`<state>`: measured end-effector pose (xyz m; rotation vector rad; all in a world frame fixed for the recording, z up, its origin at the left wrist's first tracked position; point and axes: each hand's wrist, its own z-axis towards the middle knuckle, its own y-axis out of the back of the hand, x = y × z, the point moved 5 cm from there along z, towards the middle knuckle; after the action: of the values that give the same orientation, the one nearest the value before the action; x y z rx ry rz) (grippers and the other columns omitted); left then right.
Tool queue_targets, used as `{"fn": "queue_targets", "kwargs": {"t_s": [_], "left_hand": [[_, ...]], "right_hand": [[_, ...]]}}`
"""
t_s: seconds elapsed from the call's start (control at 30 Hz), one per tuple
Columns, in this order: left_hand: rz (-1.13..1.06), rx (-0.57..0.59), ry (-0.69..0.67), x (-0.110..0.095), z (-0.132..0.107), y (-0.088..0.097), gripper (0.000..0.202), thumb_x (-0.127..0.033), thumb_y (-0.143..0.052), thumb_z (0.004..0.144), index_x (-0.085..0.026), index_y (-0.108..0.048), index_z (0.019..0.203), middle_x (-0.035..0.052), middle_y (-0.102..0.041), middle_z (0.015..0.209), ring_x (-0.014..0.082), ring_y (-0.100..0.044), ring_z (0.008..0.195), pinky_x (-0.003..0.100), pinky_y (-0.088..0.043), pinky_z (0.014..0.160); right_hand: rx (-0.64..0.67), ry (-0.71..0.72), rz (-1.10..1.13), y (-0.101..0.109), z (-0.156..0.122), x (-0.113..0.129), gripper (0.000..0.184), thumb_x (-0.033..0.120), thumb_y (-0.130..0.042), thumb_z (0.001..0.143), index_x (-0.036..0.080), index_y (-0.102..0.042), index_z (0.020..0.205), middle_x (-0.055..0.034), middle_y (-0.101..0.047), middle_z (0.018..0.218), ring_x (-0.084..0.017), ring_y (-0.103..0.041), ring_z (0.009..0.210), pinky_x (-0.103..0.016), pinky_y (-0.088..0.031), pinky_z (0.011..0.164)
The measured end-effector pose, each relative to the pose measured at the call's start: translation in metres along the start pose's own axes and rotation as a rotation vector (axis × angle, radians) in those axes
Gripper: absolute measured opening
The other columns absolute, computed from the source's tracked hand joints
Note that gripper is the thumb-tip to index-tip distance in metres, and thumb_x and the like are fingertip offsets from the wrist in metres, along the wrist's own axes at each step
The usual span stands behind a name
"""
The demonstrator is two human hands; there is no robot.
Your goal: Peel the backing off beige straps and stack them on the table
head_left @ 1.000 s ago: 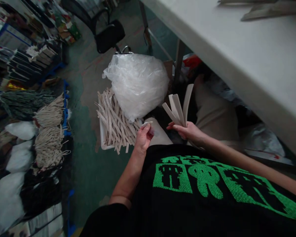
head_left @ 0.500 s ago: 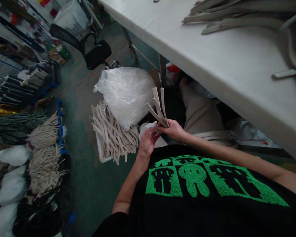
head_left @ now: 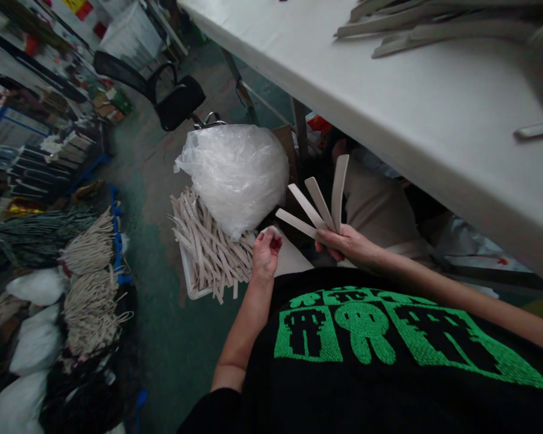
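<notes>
Several flat beige strips (head_left: pixel 319 202) fan out from my right hand (head_left: pixel 346 244), which grips them at their lower ends. My left hand (head_left: pixel 266 250) is closed, with its fingers curled. A bit of thin white cloth or paper (head_left: pixel 271 230) shows at its fingertips, mostly hidden by the hand. It is apart from the strips, just right of a white tray (head_left: pixel 190 286) heaped with similar beige strips (head_left: pixel 208 253). A clear plastic bag (head_left: pixel 235 178) bulges over the far side of that heap.
A white-topped table (head_left: pixel 366 102) runs along the upper right, with long grey-beige strips (head_left: pixel 416 36) on it. A black office chair (head_left: pixel 176 99) stands on the green floor beyond the bag. Bundles of cord (head_left: pixel 88 307) and white sacks (head_left: pixel 36 337) lie at left.
My right hand has moved right, away from my left hand, and the strips have spread into a wider fan. The white piece at my left hand shows less.
</notes>
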<state>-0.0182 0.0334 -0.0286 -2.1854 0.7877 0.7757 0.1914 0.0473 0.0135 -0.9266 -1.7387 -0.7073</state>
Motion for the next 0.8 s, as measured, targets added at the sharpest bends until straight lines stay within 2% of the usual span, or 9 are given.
{"fn": "queue_targets", "kwargs": {"t_s": [0.13,0.33,0.53,0.8], "left_hand": [[-0.112,-0.058,0.024,-0.005,0.007,0.001,0.023,-0.028,-0.083,0.073,-0.017,-0.063,0.072,-0.0028,-0.067,0.067,0.0079,-0.064,0.061,0.021,-0.048,0.066],[-0.125,-0.058,-0.012,-0.006,0.007,-0.002,0.016,-0.027,-0.078,0.080,-0.017,-0.065,0.081,0.0016,-0.073,0.078,0.0101,-0.068,0.071,0.023,-0.049,0.071],[-0.105,-0.037,-0.030,-0.002,0.004,-0.007,0.020,-0.028,-0.081,0.077,-0.017,-0.064,0.081,-0.0002,-0.072,0.075,0.0096,-0.066,0.067,0.023,-0.049,0.071],[-0.072,0.002,-0.041,0.006,0.003,-0.009,0.032,-0.030,-0.088,0.066,-0.018,-0.063,0.082,-0.0012,-0.072,0.079,0.0101,-0.066,0.071,0.024,-0.048,0.072]], "right_hand": [[0.048,-0.056,0.004,0.001,-0.009,-0.010,0.056,0.071,-0.051,0.085,0.018,-0.060,0.070,0.0035,-0.043,0.043,-0.011,-0.036,0.039,-0.026,-0.025,0.043],[-0.004,-0.043,-0.023,-0.002,-0.005,-0.012,0.052,0.071,-0.057,0.079,0.019,-0.057,0.073,0.0007,-0.054,0.056,-0.011,-0.044,0.042,-0.025,-0.033,0.042],[-0.084,-0.015,-0.054,0.001,0.005,-0.019,0.044,0.063,-0.057,0.081,0.020,-0.056,0.076,-0.0005,-0.059,0.063,-0.010,-0.046,0.042,-0.023,-0.036,0.041],[-0.049,-0.010,-0.051,-0.004,0.014,-0.025,0.037,0.057,-0.059,0.084,0.020,-0.055,0.082,-0.0009,-0.064,0.069,-0.010,-0.049,0.043,-0.022,-0.038,0.040]]}}
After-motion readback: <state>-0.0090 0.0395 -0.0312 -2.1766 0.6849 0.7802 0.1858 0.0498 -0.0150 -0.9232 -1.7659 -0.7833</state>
